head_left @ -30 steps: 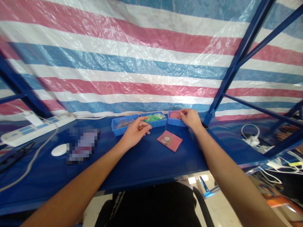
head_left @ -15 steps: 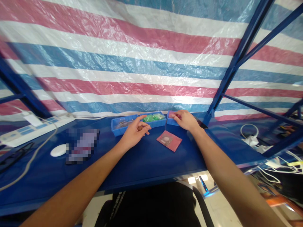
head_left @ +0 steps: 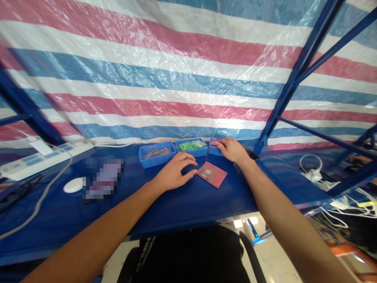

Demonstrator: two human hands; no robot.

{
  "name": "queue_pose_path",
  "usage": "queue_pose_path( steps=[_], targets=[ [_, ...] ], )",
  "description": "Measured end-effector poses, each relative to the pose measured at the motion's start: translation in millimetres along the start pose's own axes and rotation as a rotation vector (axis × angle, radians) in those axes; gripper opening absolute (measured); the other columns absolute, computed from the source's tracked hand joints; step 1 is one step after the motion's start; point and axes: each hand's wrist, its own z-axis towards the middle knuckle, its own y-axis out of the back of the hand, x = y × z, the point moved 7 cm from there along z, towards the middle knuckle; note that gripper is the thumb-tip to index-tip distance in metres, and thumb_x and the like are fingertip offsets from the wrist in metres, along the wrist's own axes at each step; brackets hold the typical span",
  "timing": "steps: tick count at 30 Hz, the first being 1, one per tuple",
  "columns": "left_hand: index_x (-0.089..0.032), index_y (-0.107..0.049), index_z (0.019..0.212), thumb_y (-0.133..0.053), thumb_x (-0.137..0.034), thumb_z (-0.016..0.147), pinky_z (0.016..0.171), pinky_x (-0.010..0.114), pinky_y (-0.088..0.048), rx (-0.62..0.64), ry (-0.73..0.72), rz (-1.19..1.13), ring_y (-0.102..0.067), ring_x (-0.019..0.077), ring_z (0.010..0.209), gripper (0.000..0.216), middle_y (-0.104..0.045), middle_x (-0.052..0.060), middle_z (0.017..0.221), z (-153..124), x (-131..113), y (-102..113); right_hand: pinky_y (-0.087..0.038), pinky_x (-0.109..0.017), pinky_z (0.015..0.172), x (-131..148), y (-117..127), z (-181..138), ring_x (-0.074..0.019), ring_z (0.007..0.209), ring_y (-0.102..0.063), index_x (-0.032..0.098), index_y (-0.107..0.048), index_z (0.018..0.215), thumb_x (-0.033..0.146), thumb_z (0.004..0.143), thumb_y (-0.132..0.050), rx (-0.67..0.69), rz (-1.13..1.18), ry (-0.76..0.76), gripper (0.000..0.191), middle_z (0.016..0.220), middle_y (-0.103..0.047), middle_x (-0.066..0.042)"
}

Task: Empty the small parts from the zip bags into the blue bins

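My left hand lies palm down on the blue table, fingers spread, its fingertips at the left edge of a flat pink packet. My right hand reaches into the rightmost small blue tray, fingers curled over pink packets inside; whether it grips one is hidden. Two more blue trays sit in the row: the middle tray holds green packets, the left tray holds dark small parts.
A white mouse, a blurred-out flat object and a white power strip with a grey cable lie at the left. Blue frame posts rise at the right. White cables lie beyond them. A striped tarp hangs behind.
My left hand has dropped from beside the left tray onto the table and slid right to the pink packet, opening flat. My right hand has shifted slightly left in the rightmost tray.
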Motion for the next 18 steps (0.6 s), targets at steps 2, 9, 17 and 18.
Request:
queue_pose_path(
  steps=[2, 9, 17, 18],
  targets=[
    [-0.027, -0.079, 0.119, -0.069, -0.04, 0.1, 0.123, 0.054, -0.043, 0.088, -0.1, 0.013, -0.058, 0.0333, 0.138, 0.026, -0.067, 0.013, 0.143, -1.5, -16.2, -10.7, -0.047, -0.046, 0.114, -2.4, 5.1, -0.4, -0.0337, 0.123, -0.068, 0.02, -0.077, 0.13, 0.058, 0.111, -0.043, -0.069, 0.02, -0.046, 0.054, 0.123, -0.078, -0.017],
    [-0.032, -0.07, 0.143, -0.068, -0.041, 0.101, 0.117, 0.048, -0.048, 0.247, -0.134, -0.009, -0.067, 0.0307, 0.131, 0.043, -0.075, 0.008, 0.138, -1.7, -29.1, -35.1, -0.043, -0.051, 0.117, 6.4, 17.6, -0.9, -0.0364, 0.124, -0.062, 0.018, -0.074, 0.125, 0.053, 0.111, -0.042, -0.216, 0.035, -0.024, 0.05, 0.123, -0.075, -0.018],
    [-0.023, -0.08, 0.109, -0.068, -0.052, 0.1, 0.1, 0.046, -0.049, 0.191, -0.09, 0.279, -0.071, 0.0293, 0.101, 0.032, -0.078, 0.01, 0.104, 1.7, -30.1, -29.0, -0.046, -0.044, 0.113, 36.5, 25.9, -5.4, -0.0307, 0.116, -0.064, 0.018, -0.073, 0.122, 0.044, 0.111, -0.048, -0.334, 0.195, 0.185, 0.037, 0.118, -0.076, -0.013],
    [-0.023, -0.079, 0.112, -0.07, -0.052, 0.099, 0.103, 0.047, -0.048, 0.177, -0.104, 0.27, -0.071, 0.0304, 0.107, 0.033, -0.078, 0.011, 0.111, 1.0, -32.5, -28.6, -0.047, -0.044, 0.113, 38.4, 25.1, -5.7, -0.0304, 0.116, -0.065, 0.019, -0.073, 0.122, 0.044, 0.11, -0.048, -0.329, 0.205, 0.193, 0.037, 0.118, -0.076, -0.013]
  ],
)
